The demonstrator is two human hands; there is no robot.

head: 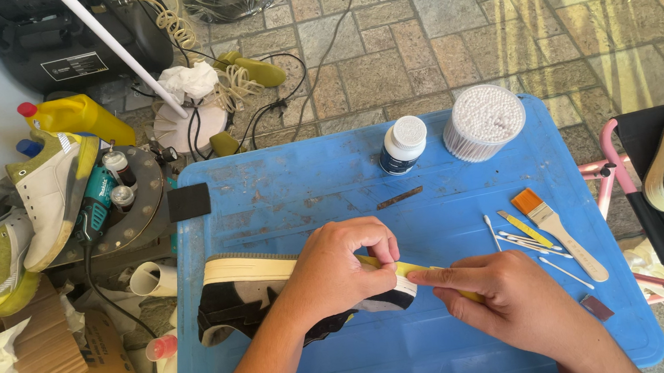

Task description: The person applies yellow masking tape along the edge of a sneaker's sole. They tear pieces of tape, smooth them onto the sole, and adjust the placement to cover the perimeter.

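An informal outdoor shoe-repair or shoe-cleaning workshop set up on a stone-paved floor (447,29). A scuffed blue plastic table (332,186) serves as the work surface, carrying a paintbrush (557,230), cotton swabs (524,245), a round tub of swabs (484,121) and a small white-capped bottle (403,145). At the left, sneakers (49,193) lie beside a power tool (94,205), small bottles, cardboard and tangled cables. A black compressor-like machine (66,38) stands at the far left.

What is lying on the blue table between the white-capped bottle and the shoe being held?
In the head view, a thin rusty-brown strip lies on the blue table between the bottle and the shoe; the rest is bare, scuffed plastic.
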